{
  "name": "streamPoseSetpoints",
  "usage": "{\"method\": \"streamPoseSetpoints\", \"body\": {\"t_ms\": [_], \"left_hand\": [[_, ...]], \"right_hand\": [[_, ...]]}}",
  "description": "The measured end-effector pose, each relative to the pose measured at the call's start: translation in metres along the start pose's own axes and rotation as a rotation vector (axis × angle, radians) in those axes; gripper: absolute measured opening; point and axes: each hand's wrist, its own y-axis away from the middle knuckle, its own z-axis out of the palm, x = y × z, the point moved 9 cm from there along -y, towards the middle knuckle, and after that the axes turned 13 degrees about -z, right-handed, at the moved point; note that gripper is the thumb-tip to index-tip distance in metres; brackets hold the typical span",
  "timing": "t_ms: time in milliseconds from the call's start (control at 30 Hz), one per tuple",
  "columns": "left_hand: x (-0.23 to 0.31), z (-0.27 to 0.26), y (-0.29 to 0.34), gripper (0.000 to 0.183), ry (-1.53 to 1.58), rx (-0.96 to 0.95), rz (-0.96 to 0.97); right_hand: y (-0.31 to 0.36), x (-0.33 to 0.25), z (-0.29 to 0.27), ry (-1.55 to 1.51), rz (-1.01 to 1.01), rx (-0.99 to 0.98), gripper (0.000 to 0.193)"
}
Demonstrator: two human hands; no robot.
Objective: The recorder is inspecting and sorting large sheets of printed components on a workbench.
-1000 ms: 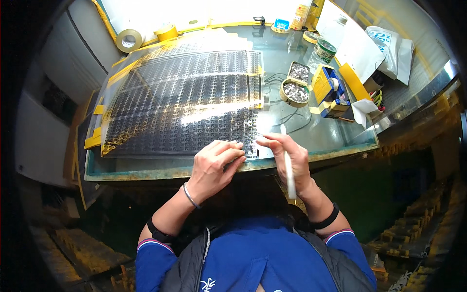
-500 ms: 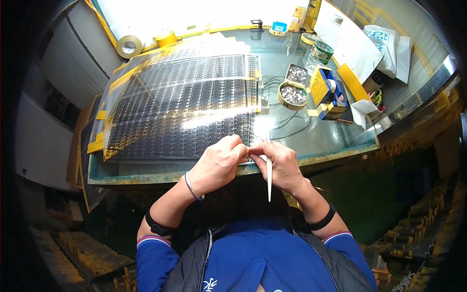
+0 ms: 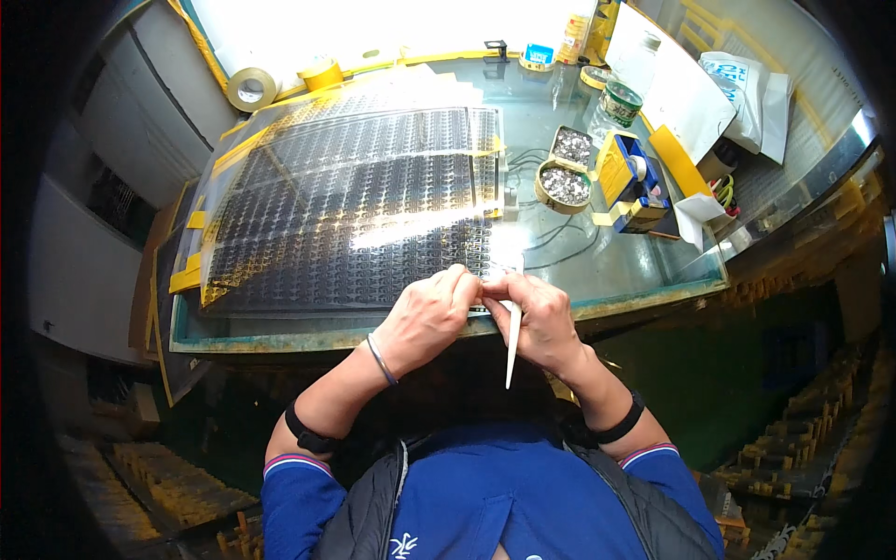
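Note:
At the near edge of the glass-topped table, my left hand (image 3: 429, 310) and my right hand (image 3: 543, 322) meet fingertip to fingertip. A slim white tapered stick (image 3: 512, 350) is held in my right hand, its narrow end pointing down toward me. The fingers of my left hand are closed in a pinch; anything between them is hidden or too small to make out. Both hands are at the lower right corner of a dark sheet with rows of small repeated shapes (image 3: 341, 210), which lies under clear film held with yellow tape.
Right of the sheet stand a round tin (image 3: 564, 187) of small silvery pieces, its lid (image 3: 571, 145) holding more, and a blue tape dispenser (image 3: 644, 182). A green-lidded jar (image 3: 620, 103) is behind them. Tape rolls (image 3: 251, 90) sit at the far left. A raised teal rim (image 3: 644, 297) edges the table.
The lower end of the white stick has swung slightly left. My left hand has shifted a little to the right and its fingers have changed position. My right hand has barely moved.

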Motion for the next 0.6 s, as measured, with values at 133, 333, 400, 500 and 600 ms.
{"method": "streamPoseSetpoints", "body": {"t_ms": [133,333,400,500,600], "left_hand": [[-0.004,-0.009,0.007,0.009,0.17,0.035,-0.029],[-0.004,-0.025,0.033,0.015,0.183,0.173,-0.063],[0.002,-0.022,0.039,0.02,0.153,0.157,-0.082],[0.007,-0.022,0.041,0.023,0.079,0.21,-0.069],[0.01,-0.023,0.043,0.024,0.044,0.248,-0.025]], "right_hand": [[0.0,0.004,0.0,-0.044,0.03,-0.032,0.015],[0.001,0.0,-0.004,-0.082,-0.068,0.001,0.017],[0.001,-0.004,-0.003,-0.058,-0.053,-0.021,0.019],[-0.002,-0.015,-0.001,0.037,-0.054,-0.049,0.019],[-0.01,-0.027,-0.002,0.115,-0.085,-0.078,0.018]]}}
